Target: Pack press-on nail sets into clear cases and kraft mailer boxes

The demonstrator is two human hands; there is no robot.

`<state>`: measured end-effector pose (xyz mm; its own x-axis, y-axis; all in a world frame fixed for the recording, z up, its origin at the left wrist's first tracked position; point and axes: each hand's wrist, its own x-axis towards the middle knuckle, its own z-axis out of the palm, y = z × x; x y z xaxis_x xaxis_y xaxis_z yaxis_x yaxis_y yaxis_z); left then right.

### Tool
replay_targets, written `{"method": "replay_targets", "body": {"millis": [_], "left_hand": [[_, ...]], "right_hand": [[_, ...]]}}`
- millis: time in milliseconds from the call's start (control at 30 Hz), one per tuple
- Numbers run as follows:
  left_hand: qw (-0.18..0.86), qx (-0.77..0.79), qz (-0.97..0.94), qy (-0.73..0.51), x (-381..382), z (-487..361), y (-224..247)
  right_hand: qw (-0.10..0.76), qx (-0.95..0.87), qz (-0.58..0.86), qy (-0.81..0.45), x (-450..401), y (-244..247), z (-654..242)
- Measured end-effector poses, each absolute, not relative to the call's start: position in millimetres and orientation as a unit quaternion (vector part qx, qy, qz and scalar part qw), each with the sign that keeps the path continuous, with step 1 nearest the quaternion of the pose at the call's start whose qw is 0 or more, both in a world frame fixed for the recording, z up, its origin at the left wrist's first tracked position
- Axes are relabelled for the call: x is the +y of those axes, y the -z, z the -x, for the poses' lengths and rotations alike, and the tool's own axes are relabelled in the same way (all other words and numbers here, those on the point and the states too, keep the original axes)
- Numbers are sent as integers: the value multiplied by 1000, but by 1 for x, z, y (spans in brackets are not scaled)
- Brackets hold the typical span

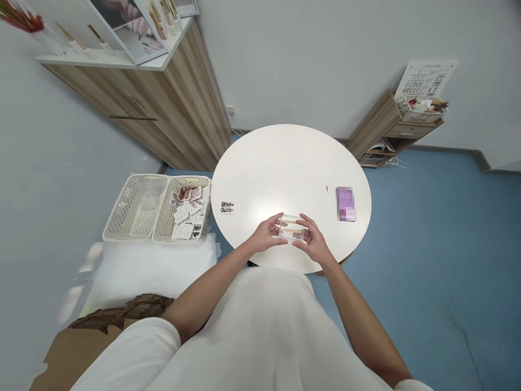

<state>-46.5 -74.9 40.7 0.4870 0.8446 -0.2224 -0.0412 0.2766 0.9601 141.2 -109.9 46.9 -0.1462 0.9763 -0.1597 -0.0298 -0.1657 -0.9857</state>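
Observation:
Between my two hands is a small clear plastic box (292, 227), held just above the near part of the round white table (285, 152). Two tan strips show through it. My left hand (268, 233) grips its left side, thumb at the near edge and fingers at the far edge. On the right side my right hand (313, 239) holds it the same way. A small card of dark press-on nails (227, 207) lies on the table to the left. Over on the right lies a purple packet (345, 203), partly blurred, with a tiny dark item (326, 189) near it.
Left of the table stand two white perforated baskets; one basket (163, 231) holds many nail cards (189, 212), the other (122, 217) a clear container (148, 193). A wooden cabinet (195, 98) rises behind at left. A low shelf unit (378, 122) stands at back right.

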Motion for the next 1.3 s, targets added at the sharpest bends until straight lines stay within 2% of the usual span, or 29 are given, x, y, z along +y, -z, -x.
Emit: {"method": "replay_targets", "body": {"millis": [200, 700, 1300], "left_hand": [[700, 397, -507, -309, -76, 53, -36], [704, 393, -513, -293, -76, 51, -31], [724, 391, -482, -299, -83, 45, -30]], "right_hand": [[405, -506, 471, -598, -109, -51, -144], [401, -570, 510, -504, -105, -52, -155], [411, -594, 460, -516, -102, -37, -163]]}}
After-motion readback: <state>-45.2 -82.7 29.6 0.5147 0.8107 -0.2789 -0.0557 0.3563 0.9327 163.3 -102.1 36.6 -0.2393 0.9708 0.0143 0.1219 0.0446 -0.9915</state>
